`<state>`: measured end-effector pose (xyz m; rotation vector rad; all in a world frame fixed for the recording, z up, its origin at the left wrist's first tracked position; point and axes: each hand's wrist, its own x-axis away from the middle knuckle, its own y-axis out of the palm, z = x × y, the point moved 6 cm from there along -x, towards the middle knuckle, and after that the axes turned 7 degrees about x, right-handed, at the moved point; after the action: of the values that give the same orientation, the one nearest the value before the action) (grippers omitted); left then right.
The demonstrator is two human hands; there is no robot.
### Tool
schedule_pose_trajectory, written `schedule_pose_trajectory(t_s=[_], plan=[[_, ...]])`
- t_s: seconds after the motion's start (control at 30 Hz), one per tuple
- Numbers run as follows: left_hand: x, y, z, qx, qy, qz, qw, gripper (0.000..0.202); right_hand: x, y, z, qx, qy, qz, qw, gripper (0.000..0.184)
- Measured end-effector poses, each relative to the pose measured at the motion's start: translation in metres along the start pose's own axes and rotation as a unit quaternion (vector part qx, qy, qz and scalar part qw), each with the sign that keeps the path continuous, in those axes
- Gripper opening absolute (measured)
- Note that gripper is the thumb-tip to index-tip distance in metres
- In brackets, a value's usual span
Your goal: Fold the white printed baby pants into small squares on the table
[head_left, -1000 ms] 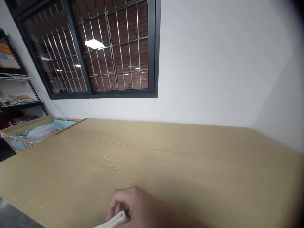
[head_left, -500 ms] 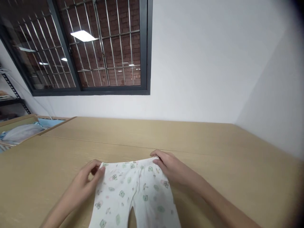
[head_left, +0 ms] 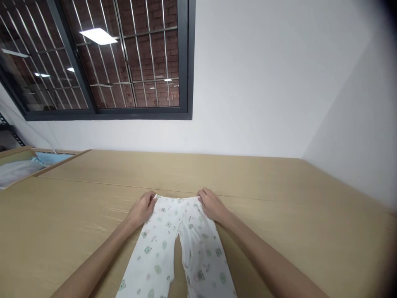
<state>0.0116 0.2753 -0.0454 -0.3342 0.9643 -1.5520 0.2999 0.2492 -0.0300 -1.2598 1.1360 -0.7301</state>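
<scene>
Across a broad tan table [head_left: 279,236], with a wood-rimmed box [head_left: 62,162] at its far left corner, a left hand [head_left: 141,212] pinches one end of a waistband [head_left: 178,200] between thumb and fingers, while a right hand [head_left: 213,205] pinches the other end the same way. Half a second ago the band sat closer to the near edge; now it has been carried out almost to the long seam [head_left: 77,181] in the tabletop, which appears to leave the small trousers [head_left: 159,238] straighter and nearly flat. They lie mid-table, legs running toward the near edge (the cuffs are out of view). The cloth is white, scattered with pale green and pinkish prints and what look like little animal figures. The left leg is fairly smooth; a wedge of tabletop shows between; the right leg is creased along its inner side.
</scene>
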Motion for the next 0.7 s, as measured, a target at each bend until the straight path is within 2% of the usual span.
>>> schedule_pose_trajectory(t_s=[0.33,0.5,0.7], plan=[[-0.047,0.023,-0.019,-0.07,-0.002,0.034,0.997,0.02,-0.037,0.025,0.026,0.06,0.029,0.024,0.997,0.025],[-0.07,0.03,-0.027,-0.111,-0.018,0.061,0.992,0.021,-0.055,0.026,0.036,0.092,0.012,0.028,0.995,0.027],[-0.091,0.035,-0.024,-0.143,-0.058,0.054,0.987,0.025,-0.072,0.026,0.044,0.122,0.003,0.021,0.992,0.028]])
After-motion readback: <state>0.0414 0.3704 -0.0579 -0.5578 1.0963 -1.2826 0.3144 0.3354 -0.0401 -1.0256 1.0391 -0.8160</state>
